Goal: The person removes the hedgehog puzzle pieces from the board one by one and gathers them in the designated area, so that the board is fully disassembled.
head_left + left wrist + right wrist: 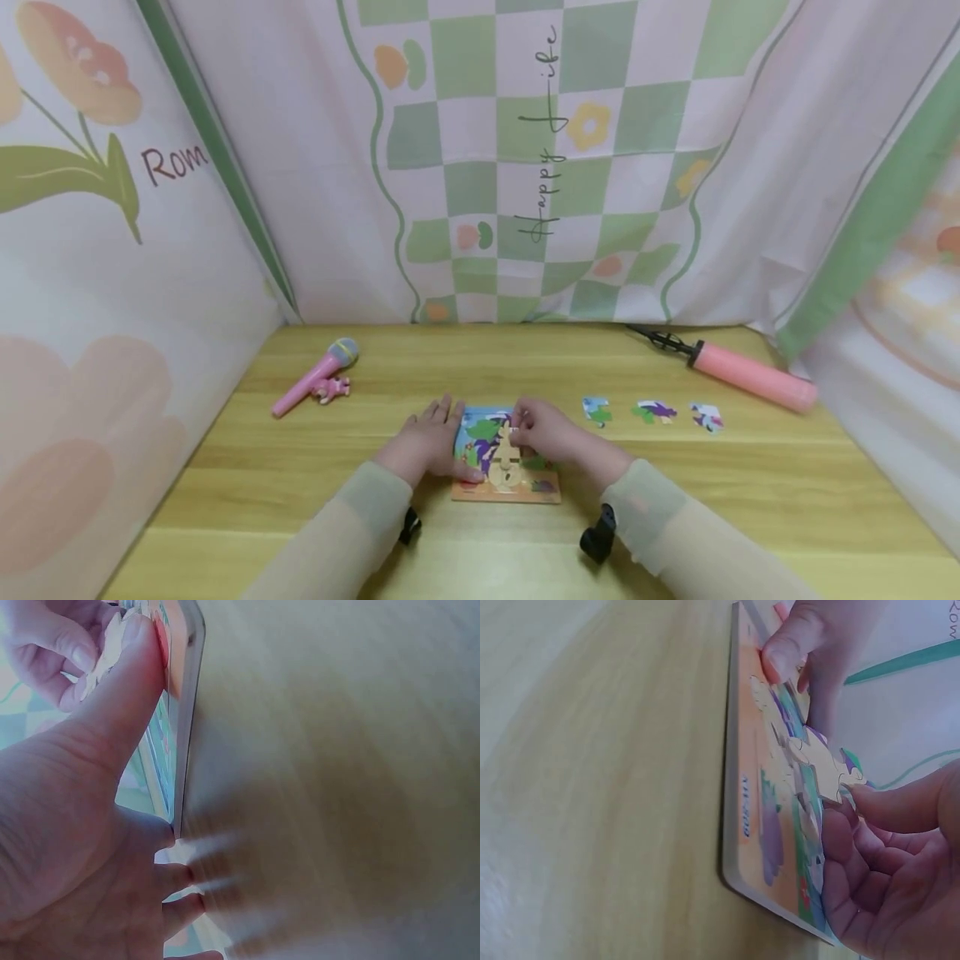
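Note:
A jigsaw puzzle board (517,495) with a colourful cartoon picture and an orange lower border lies flat on the table. My left hand (427,439) rests along its left edge, the fingers fairly straight and the thumb on the board's face. Between thumb and fingers, my right hand (551,431) pinches a cream-coloured puzzle piece (826,774), raised at a tilt over the board in the right wrist view. Other pieces sit in the board below it, partly covered by the hands. In the left wrist view, the left thumb (124,697) lies over the board's edge.
Three loose puzzle pieces lie right of the board: a blue one (597,410), a purple-green one (656,411) and another (707,417). A pink pump (753,377) lies behind them. At the left are a pink toy microphone (307,383) and a small pink figure (330,389).

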`<state>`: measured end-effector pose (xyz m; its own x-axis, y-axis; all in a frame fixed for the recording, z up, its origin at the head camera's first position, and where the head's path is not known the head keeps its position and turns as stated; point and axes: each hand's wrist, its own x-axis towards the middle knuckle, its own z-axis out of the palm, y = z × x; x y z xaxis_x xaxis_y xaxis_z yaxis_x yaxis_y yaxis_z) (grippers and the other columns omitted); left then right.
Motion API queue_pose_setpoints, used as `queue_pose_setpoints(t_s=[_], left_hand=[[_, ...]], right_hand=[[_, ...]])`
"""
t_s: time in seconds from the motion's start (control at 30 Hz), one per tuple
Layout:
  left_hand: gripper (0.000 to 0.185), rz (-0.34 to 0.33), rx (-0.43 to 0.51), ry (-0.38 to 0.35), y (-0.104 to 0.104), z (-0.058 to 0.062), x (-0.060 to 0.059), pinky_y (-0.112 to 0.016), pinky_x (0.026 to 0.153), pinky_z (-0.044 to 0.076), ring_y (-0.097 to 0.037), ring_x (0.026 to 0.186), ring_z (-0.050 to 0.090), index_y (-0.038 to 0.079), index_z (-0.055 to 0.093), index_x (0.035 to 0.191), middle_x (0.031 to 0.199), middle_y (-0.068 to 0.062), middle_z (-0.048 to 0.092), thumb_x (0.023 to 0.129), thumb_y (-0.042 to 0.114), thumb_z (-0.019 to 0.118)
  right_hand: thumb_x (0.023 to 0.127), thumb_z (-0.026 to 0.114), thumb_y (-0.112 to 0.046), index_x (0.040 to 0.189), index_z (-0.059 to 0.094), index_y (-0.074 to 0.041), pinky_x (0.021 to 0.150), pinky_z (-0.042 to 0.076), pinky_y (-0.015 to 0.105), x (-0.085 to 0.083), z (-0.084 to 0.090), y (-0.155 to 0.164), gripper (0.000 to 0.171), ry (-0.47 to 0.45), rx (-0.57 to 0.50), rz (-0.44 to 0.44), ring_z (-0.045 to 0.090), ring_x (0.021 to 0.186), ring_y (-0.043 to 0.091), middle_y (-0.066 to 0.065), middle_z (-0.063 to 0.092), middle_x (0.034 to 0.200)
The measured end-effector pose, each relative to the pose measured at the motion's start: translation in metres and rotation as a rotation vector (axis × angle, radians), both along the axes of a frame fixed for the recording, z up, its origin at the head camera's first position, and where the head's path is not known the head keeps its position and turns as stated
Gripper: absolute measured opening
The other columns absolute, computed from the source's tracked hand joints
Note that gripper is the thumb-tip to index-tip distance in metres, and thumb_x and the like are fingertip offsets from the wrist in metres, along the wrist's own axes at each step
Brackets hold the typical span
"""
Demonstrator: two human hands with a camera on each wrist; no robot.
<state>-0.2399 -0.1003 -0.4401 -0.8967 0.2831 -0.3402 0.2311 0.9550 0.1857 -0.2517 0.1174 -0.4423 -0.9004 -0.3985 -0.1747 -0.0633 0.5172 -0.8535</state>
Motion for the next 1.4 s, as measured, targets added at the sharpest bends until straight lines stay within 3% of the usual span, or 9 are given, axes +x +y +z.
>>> queue_pose_setpoints(t_s=[0.13,0.37,0.63,0.8,1.0,1.17,1.4], left_hand=[[0.125,-0.003,0.003,-0.004,0.0,0.0,0.001,-0.054,0.116,0.018,-0.033,0.148,0.014,0.012,0.017,0.159,0.163,-0.015,0.012,0.068,0.078,0.07],[0.124,-0.014,0.005,-0.01,-0.001,0.001,-0.001,-0.055,0.116,0.016,-0.033,0.149,0.011,0.012,0.014,0.16,0.164,-0.014,0.009,0.07,0.077,0.068],[0.124,-0.018,-0.009,-0.011,-0.002,0.0,-0.004,-0.055,0.117,0.016,-0.033,0.149,0.009,0.013,0.012,0.16,0.164,-0.014,0.008,0.07,0.079,0.066],[0.124,-0.015,-0.013,-0.016,-0.002,0.001,-0.004,-0.055,0.117,0.016,-0.032,0.149,0.009,0.013,0.011,0.16,0.164,-0.013,0.007,0.07,0.079,0.066],[0.124,-0.006,-0.004,-0.024,-0.002,0.001,-0.003,-0.055,0.117,0.015,-0.032,0.149,0.008,0.014,0.011,0.16,0.164,-0.013,0.007,0.07,0.078,0.067],[0.123,0.0,0.004,-0.027,-0.002,0.003,-0.002,-0.055,0.117,0.015,-0.032,0.149,0.008,0.014,0.011,0.16,0.164,-0.013,0.007,0.071,0.077,0.068],[0.123,-0.002,0.008,-0.028,-0.002,0.004,-0.001,-0.055,0.117,0.015,-0.032,0.149,0.008,0.013,0.011,0.16,0.164,-0.013,0.007,0.071,0.076,0.068]], right_hand=[[0.095,0.063,-0.003,0.096,0.055,-0.003,0.064,0.054,0.037,-0.003,0.005,0.009,0.008,0.001,-0.032,-0.015,0.061,0.07,0.023,0.01,0.062,0.081],[0.096,0.061,-0.007,0.103,0.055,0.002,0.072,0.054,0.045,-0.009,0.031,0.046,0.013,0.048,-0.099,-0.019,0.063,0.078,0.032,0.012,0.065,0.087],[0.098,0.06,-0.011,0.104,0.055,0.003,0.061,0.05,0.03,-0.009,0.052,0.113,0.017,0.096,-0.047,-0.075,0.06,0.077,0.03,0.015,0.065,0.089],[0.097,0.062,-0.01,0.105,0.055,0.006,0.061,0.05,0.031,0.001,0.047,0.157,0.02,0.114,0.008,-0.12,0.06,0.074,0.025,0.014,0.064,0.088],[0.094,0.062,-0.004,0.101,0.056,0.009,0.059,0.053,0.034,0.011,0.03,0.194,0.015,0.068,0.06,-0.083,0.059,0.068,0.022,0.012,0.062,0.083],[0.092,0.061,0.002,0.094,0.056,0.009,0.056,0.053,0.031,0.015,0.018,0.208,0.009,0.031,0.094,-0.047,0.057,0.064,0.019,0.011,0.06,0.078],[0.09,0.062,0.004,0.091,0.056,0.007,0.055,0.052,0.029,0.019,0.008,0.216,0.007,0.054,0.153,-0.079,0.055,0.062,0.018,0.009,0.058,0.077]])
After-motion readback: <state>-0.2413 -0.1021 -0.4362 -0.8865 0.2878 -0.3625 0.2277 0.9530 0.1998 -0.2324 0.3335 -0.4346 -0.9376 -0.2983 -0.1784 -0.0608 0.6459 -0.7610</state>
